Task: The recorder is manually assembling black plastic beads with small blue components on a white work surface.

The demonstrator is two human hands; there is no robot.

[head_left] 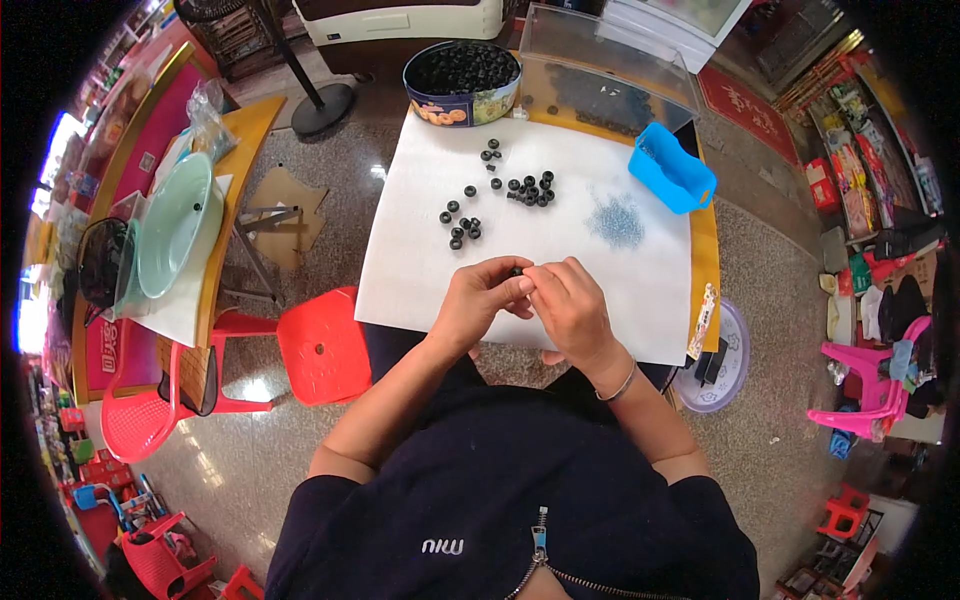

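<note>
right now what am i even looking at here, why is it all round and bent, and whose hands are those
There is no machine here. A person wears a wide fisheye camera on the head, looking down, so straight edges bend toward the rim. The forearms coming up from below are that person's own. The left hand and right hand meet over a white sheet on a table, pinching a small black ring between them. More black rings lie scattered on the sheet, beside a pile of tiny bluish pieces. At the far edge stand a round tin full of rings and a blue scoop. A red stool stands to the left.
</note>
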